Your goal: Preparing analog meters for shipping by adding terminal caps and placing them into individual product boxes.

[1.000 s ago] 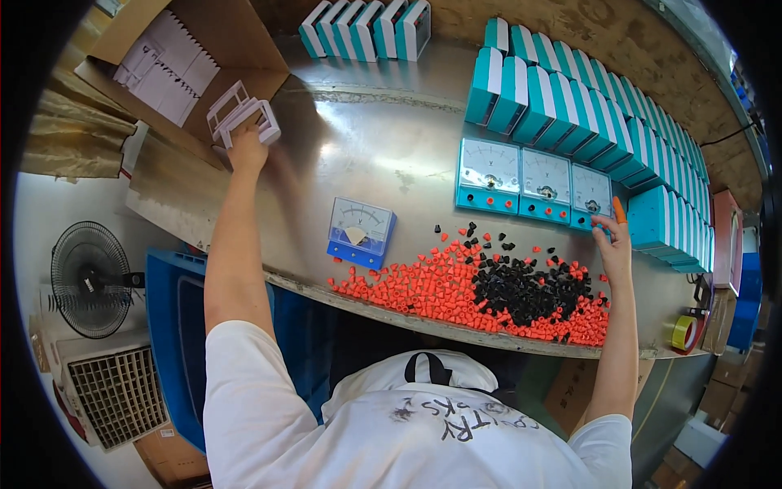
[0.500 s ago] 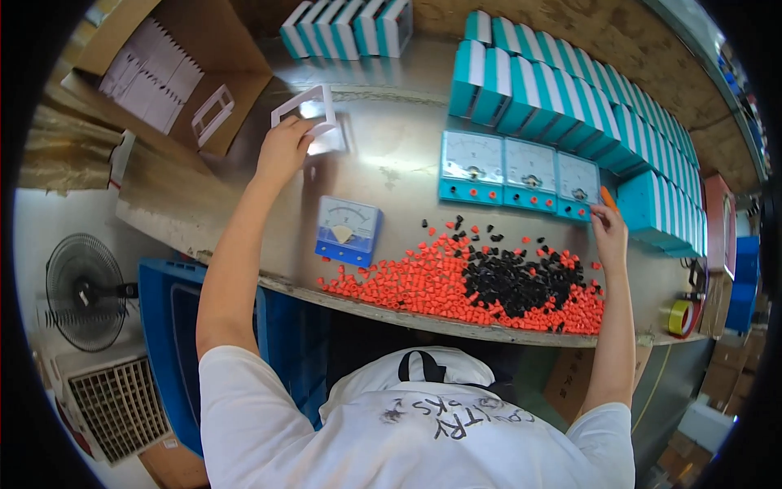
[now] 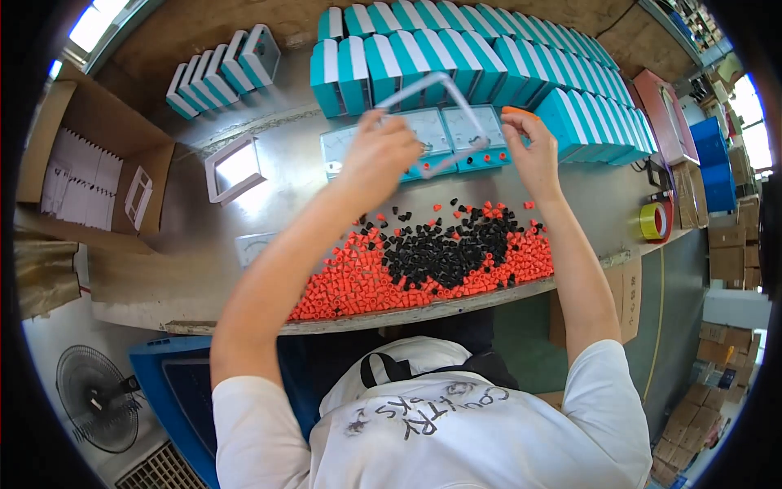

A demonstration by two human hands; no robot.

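Nearest, along the front of a metal table, lies a heap of red and black caps. Beyond it, the left hand grips the left side of a blurred, tilted white frame, above teal meters; its long axis is unclear. The right hand is just right of the frame, thumb and forefinger narrowly spaced, possibly holding something; I cannot tell. Farther back stand upright teal-and-white units.

On the counter, caps lie at centre with meters behind them; a box stands at left, a frame just right of it, and tape at right.
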